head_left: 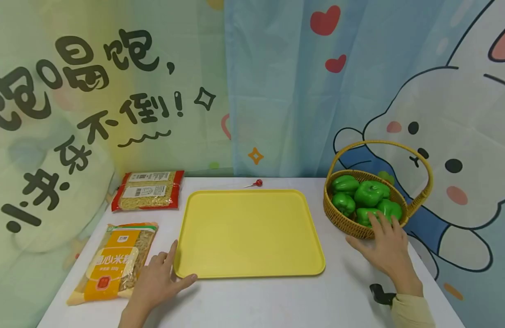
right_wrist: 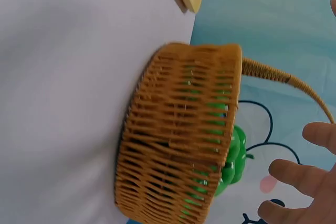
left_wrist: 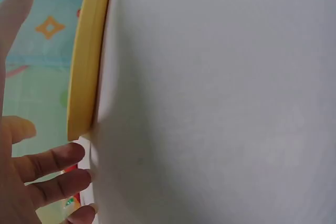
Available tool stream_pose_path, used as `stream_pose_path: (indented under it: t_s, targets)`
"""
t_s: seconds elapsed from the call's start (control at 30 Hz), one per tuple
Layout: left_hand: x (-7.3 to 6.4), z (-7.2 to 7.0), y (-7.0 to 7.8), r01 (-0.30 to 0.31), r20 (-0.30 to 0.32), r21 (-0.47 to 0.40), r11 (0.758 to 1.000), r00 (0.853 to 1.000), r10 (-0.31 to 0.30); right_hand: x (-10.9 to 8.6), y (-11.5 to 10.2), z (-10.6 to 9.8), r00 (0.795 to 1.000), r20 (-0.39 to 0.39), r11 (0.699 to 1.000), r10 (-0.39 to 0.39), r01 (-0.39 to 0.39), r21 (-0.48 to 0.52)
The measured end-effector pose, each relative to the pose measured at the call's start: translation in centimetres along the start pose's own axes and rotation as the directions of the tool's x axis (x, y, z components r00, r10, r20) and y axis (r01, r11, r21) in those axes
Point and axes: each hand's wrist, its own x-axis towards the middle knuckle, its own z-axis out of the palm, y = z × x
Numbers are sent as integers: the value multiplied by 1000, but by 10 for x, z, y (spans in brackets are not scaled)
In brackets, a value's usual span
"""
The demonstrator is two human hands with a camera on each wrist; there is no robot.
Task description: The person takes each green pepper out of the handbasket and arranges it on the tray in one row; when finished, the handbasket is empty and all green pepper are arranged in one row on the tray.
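A yellow rectangular tray [head_left: 249, 233] lies on the white table. At its near left corner is my left hand [head_left: 157, 279], forefinger along the left side and thumb by the front edge; whether they touch it I cannot tell. The left wrist view has the tray's rim [left_wrist: 86, 61] close to the spread fingers. To the right stands a woven basket [head_left: 343, 222] with a tall handle, holding several green bell peppers [head_left: 368, 193]. My right hand [head_left: 387, 249] hovers over the basket's near rim, fingers spread toward the peppers. From the right wrist camera, the basket's wicker side [right_wrist: 176, 135] hides most peppers.
Left of the tray lie an orange-and-clear bag of grain [head_left: 113, 262] and, farther back, a red-edged grain packet [head_left: 149, 190]. A small red-headed item [head_left: 258, 182] sits behind the tray. A printed curtain [head_left: 273, 91] hangs behind the table.
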Motion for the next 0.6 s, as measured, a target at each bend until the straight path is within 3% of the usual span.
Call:
stream_pose_path:
  t_s: [0.23, 0.37, 0.6]
  targets:
    - [2, 4, 0, 78, 145, -13, 997, 987, -75, 21, 19, -5, 999, -47, 1000, 9, -9, 1]
    - [3, 7, -1, 82, 155, -9, 997, 985, -80, 40, 30, -7, 999, -34, 999, 32, -31, 13]
    - [5, 12, -3, 64, 136, 24, 998, 988, -67, 77, 48, -13, 996, 64, 997, 63, -65, 30]
